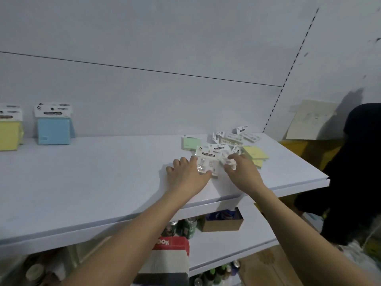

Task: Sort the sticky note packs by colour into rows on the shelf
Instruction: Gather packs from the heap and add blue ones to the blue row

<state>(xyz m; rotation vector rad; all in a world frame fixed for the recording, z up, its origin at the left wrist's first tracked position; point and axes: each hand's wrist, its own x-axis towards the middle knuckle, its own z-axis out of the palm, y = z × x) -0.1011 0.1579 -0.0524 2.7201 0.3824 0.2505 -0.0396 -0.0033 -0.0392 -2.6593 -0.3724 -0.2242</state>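
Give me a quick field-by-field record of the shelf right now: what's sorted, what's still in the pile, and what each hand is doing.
sorted so far: yellow pack and blue pack, standing upright at the shelf's far left against the back wall
unsorted pile: loose packs at the right end, with a green pack and yellow packs lying flat
left hand: thumb and fingers on the front "Sticky Note" pack
right hand: fingers spread over the pile
shelf: white

"STICKY NOTE" on pack header; "OOK" on red box below shelf.
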